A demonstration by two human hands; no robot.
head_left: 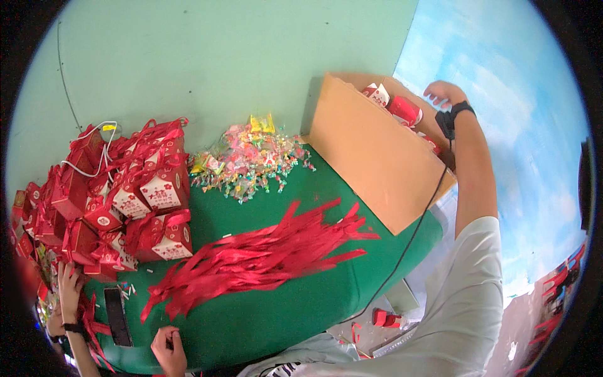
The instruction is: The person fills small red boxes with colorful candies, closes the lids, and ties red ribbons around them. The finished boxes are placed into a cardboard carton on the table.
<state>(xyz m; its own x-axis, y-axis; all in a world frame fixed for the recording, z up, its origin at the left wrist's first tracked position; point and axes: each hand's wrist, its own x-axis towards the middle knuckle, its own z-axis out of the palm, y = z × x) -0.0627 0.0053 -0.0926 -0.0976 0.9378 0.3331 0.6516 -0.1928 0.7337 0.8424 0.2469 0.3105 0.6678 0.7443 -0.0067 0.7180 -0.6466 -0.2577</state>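
Green worktop (251, 330): spanned the centre. Cardboard carton (370, 154): stood open, upper right, holding red gift boxes (405, 111). Red ribbons (264, 257): lay mid-frame. Right hand (447, 94): hung near the carton's far rim, fingers half-curled, apparently empty. Left hand (169, 353): curled, lower edge; contents could not be told. Black cable (429, 209): crossed the carton; careful reaching probably required keeping it unsnagged.

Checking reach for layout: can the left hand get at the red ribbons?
Probably yes: the left hand is close to the red ribbons, and only green tabletop shows between them.
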